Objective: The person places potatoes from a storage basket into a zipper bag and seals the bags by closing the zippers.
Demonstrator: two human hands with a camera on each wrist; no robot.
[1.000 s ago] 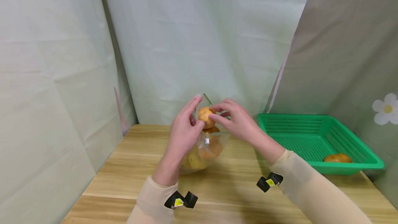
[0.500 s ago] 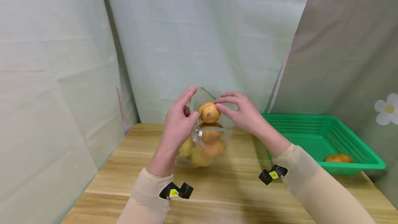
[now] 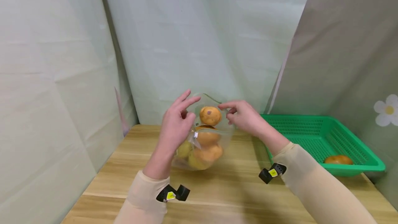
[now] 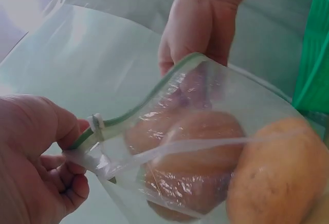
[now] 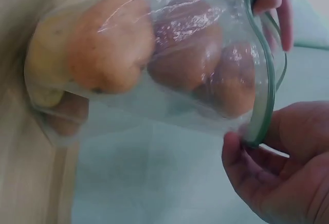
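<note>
Pale green cloth backdrop on three sides, grey-brown panel with a white flower print [image 3: 387, 109] at right; wooden counter [image 3: 224, 186] below.

Clear zip bag [image 3: 203, 144] held up just above the counter, centre of the head view, mouth upward and spread. Green zip rim [image 4: 154, 93] with white slider [image 4: 96, 122] at the left-hand end. Several orange-brown potatoes [image 3: 207, 147] packed inside; one more potato [image 3: 210, 115] at the mouth, above the rest.

Left hand [image 3: 175, 127]: thumb and curled fingers pinching the rim at the slider, index finger extended upward. Grip confirmed in the left wrist view [image 4: 36, 157].

Right hand [image 3: 244, 117]: thumb and fingers pinching the opposite end of the rim, confirmed in the right wrist view [image 5: 280, 167]. Rim bowed open between the two hands.

Green plastic basket [image 3: 314, 137] on the counter at right, well apart from the bag, containing a single potato [image 3: 338, 159]. Beige sleeves on both forearms, each with a black clip carrying a yellow tag [image 3: 170, 195].
</note>
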